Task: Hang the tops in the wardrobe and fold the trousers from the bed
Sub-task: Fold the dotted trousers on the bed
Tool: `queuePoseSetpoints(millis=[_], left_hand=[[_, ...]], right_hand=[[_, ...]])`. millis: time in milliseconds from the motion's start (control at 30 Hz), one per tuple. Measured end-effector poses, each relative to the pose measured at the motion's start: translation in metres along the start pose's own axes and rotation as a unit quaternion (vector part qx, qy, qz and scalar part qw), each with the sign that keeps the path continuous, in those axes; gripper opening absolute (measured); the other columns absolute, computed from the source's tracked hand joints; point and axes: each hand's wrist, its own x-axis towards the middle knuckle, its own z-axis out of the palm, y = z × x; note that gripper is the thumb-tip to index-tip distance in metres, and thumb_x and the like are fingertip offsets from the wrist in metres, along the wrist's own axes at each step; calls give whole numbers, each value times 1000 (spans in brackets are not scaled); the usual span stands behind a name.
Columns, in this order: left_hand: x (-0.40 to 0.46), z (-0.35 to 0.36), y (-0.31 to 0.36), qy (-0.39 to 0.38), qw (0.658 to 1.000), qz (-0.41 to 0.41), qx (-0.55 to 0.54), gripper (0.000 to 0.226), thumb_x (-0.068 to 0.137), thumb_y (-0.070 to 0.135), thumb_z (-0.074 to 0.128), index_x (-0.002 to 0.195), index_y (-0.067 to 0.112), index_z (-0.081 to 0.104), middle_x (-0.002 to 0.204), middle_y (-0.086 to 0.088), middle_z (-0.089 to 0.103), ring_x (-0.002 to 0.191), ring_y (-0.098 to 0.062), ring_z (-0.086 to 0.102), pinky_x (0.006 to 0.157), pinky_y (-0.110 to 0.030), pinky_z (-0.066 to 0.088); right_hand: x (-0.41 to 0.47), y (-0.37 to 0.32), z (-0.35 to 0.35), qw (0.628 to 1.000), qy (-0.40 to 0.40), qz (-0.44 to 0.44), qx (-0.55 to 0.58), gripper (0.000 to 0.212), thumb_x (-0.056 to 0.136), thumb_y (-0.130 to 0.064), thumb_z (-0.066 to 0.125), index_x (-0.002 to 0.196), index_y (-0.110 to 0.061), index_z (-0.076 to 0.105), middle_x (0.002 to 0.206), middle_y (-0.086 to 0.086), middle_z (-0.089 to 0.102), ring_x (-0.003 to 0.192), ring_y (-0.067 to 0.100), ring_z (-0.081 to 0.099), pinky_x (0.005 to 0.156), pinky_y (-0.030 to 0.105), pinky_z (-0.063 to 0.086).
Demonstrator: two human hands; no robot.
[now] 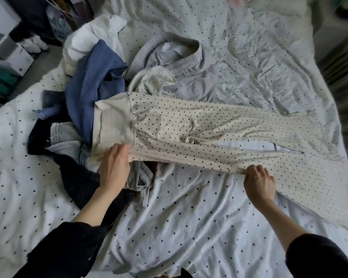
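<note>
Item: cream polka-dot trousers (189,125), spread lengthwise across the bed (189,217), plain waistband toward the clothes pile, legs trailing away past the right hand's fingers. Near edge: lifted slightly off the cover and drawn taut between both hands. Left hand (115,167): fingers curled onto the fabric at the seam where the waistband meets the dotted cloth, the edge pinched. Right hand (259,181): fingers closed round a bunched fold of the same edge, further down the leg. Handling, as judged: a thin, light, limp jersey or viscose, liable to sag, stretch and slide wherever it is not supported; no stiffness to be relied on for a crease. Best held at two well-spread points along one edge, as it is now, or at the firmer waistband seam; a single-point hold is likely to let it collapse into a bundle. Beyond the left fingertips: blue denim garment (92,81), white top (94,35), pale jeans (68,141) and a dark garment (78,181) beneath the wrist, heaped together. Beyond the trousers, well away from both sets of fingers: grey elastic-waisted trousers (181,63), lying flat. Wardrobe: not in view.
</note>
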Motion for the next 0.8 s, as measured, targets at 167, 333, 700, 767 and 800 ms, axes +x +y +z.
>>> queuePoseSetpoints(millis=[167, 333, 700, 767, 800], left_hand=[[60, -11, 22, 74, 996, 33, -37, 19, 84, -10, 56, 100, -5, 63, 91, -21, 61, 83, -36, 57, 74, -47, 44], [119, 9, 31, 112, 993, 17, -29, 15, 87, -3, 54, 96, -2, 65, 89, -21, 59, 86, -38, 55, 78, -49, 45], [194, 68, 12, 87, 988, -75, 99, 14, 91, 12, 52, 93, 6, 64, 96, -20, 57, 90, -37, 50, 79, -47, 32], [194, 76, 13, 75, 983, -113, 126, 14, 90, 13, 53, 94, 4, 64, 98, -21, 57, 94, -37, 50, 81, -46, 29], [195, 81, 17, 75, 980, -125, 138, 14, 90, 13, 53, 94, 4, 63, 99, -21, 56, 96, -37, 49, 82, -46, 27]], right_hand=[[46, 20, -26, 996, 53, 48, 59, 22, 88, 3, 46, 105, 2, 60, 103, 23, 59, 95, 35, 53, 81, 45, 45], [106, 26, -32, 987, 101, 75, 105, 20, 93, -4, 46, 100, 1, 64, 101, 25, 60, 90, 39, 55, 74, 49, 49], [230, 5, -10, 987, 89, 52, 126, 16, 92, -12, 55, 98, -4, 67, 97, 18, 66, 81, 34, 59, 68, 41, 50], [243, 3, -6, 990, 74, 45, 112, 15, 92, -14, 56, 97, -6, 67, 95, 16, 67, 82, 32, 58, 67, 36, 47], [251, 4, -4, 991, 67, 39, 108, 15, 91, -15, 56, 97, -6, 67, 95, 16, 67, 82, 32, 58, 66, 35, 45]])
